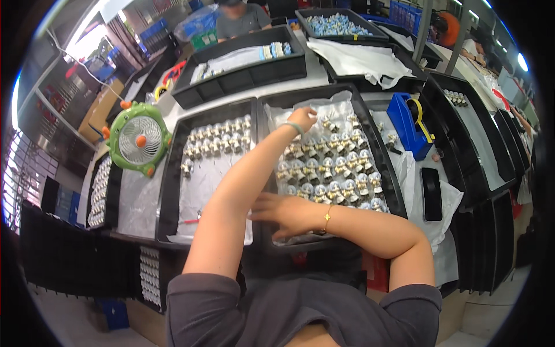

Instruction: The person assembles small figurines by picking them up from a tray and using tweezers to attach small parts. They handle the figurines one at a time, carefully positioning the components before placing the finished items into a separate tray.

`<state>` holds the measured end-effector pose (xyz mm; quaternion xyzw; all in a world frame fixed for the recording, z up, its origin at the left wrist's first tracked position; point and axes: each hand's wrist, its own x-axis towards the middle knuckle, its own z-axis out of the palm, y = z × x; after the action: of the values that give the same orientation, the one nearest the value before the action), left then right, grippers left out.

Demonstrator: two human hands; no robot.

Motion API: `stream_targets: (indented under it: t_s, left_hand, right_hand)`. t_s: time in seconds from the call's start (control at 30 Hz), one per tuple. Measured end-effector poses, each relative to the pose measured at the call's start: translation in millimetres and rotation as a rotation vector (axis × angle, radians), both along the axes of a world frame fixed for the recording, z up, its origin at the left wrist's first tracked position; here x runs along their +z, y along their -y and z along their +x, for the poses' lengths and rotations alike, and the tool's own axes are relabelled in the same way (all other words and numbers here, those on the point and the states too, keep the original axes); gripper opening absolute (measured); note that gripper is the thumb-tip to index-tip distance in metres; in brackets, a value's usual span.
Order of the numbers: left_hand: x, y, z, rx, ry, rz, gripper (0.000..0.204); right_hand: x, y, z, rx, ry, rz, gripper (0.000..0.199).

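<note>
In the head view, the small white-and-gold figures stand or lie in rows on a pale liner in the right tray; more fill two rows in the left tray, with a lone figure just nearer the person. The left hand reaches over the far part of the right tray, fingers bent together beside the farthest figures; whether they pinch one I cannot tell. The right hand is palm down at the near left corner of that tray, fingers loosely spread, with nothing seen in them.

The figures look light and stiff, probably with a smooth, slightly slippery surface. The clear or pale rounded ends may scratch or chip, so the gold middle or the base seems the safer place for a light fingertip hold.

Most point much the same way: rounded end away from the person, broader base nearer. The long axis of each seems to run roughly from the far side to the near side, across its row, some slightly slanted; the lens bend makes the exact angle unsure.
</note>
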<state>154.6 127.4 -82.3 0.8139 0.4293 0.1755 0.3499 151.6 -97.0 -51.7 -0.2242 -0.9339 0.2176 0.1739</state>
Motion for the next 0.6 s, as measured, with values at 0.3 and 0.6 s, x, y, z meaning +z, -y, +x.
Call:
stream_targets:
  t_s: [0.3, 0.6]
  left_hand:
    - [8, 19, 55, 0.114, -0.316, 0.221, 0.044]
    - [74, 66, -40, -0.134, 0.645, -0.527, 0.027]
  right_hand:
    - [5, 4, 0, -0.077, 0.165, -0.194, 0.053]
    - [9, 3, 8, -0.011, 0.056, -0.036, 0.059]
